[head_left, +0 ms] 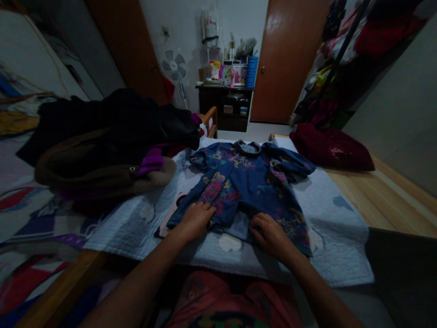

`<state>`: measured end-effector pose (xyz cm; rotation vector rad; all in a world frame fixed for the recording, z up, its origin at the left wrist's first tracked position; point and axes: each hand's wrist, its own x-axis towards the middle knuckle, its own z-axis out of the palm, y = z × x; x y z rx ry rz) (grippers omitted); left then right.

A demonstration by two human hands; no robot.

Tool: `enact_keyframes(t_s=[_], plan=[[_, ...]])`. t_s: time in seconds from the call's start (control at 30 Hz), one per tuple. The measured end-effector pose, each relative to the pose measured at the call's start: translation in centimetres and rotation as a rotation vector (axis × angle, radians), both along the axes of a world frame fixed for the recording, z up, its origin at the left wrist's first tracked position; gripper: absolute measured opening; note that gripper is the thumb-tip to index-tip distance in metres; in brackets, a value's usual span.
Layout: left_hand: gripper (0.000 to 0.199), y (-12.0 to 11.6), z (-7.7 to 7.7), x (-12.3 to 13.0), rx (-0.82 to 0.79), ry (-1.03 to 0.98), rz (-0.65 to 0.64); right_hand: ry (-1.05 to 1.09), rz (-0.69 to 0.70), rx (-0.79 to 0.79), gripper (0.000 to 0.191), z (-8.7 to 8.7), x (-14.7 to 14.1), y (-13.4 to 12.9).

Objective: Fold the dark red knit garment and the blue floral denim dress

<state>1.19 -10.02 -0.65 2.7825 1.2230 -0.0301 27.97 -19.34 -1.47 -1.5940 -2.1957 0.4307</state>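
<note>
A dark blue floral shirt (252,182) lies spread out, collar away from me, its sleeves out to both sides. My left hand (198,219) is on the lower left part of the shirt, its fingers bent and closed on the cloth near the hem. My right hand (269,231) grips the hem to the right of the middle, fingers curled, fingertips partly hidden. Between the hands the front hem is bunched up, and the paler inside of the back shows. Partly under the shirt's left edge lies a pink phone-like object (168,217) with a dark edge.
The shirt rests on a light blue quilted cloth (336,248). At left is a heap of dark clothes (112,123) with a brown garment (102,171). A maroon bundle (332,148) sits on the wooden surface (392,196) at right. A fan (175,66) and black cabinet (223,109) stand behind.
</note>
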Motion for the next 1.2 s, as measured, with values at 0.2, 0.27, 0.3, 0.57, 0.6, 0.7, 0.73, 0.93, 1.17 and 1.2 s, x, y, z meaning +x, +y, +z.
enact_keyframes(t_s=[0.2, 0.27, 0.3, 0.57, 0.6, 0.7, 0.73, 0.93, 1.17, 1.2], plan=[[0.052, -1.5, 0.3, 1.1, 0.135, -0.042, -0.135, -0.226, -0.255, 0.197, 0.028, -0.9, 5.5, -1.8], [0.051, -1.6, 0.3, 1.1, 0.091, -0.041, -0.205, -0.311, -0.328, 0.202, 0.043, -1.2, 6.7, -2.5], [0.051, -1.7, 0.3, 1.1, 0.063, -0.039, -0.224, -0.347, -0.353, 0.191, 0.048, -1.3, 7.1, -2.8], [0.037, -1.6, 0.0, 1.1, -0.025, -0.048, -0.151, -0.437, -0.343, 0.100, 0.080, -1.8, 8.0, -5.8], [0.035, -1.4, 0.0, 1.2, -0.036, -0.046, -0.144, -0.431, -0.340, 0.103, 0.082, -1.9, 8.1, -6.0], [0.045, -0.3, 0.1, 0.9, -0.104, -0.096, -0.108, -0.393, -0.346, 0.139, 0.081, -2.3, 9.0, -6.3], [0.050, 0.1, 0.2, 0.7, -0.130, -0.131, -0.085, -0.366, -0.341, 0.159, 0.077, -2.4, 9.4, -6.2], [0.033, 1.9, 0.8, -0.5, -0.283, -0.329, -0.023, -0.103, -0.398, 0.262, 0.042, -1.7, 11.7, -5.7], [0.055, 1.8, 0.9, -1.5, -0.322, -0.250, -0.191, 0.020, -0.588, 0.295, 0.035, -0.4, 12.6, -6.0], [0.061, 1.7, 0.9, -1.7, -0.275, -0.223, -0.179, 0.020, -0.597, 0.285, 0.036, -0.3, 12.6, -6.0]])
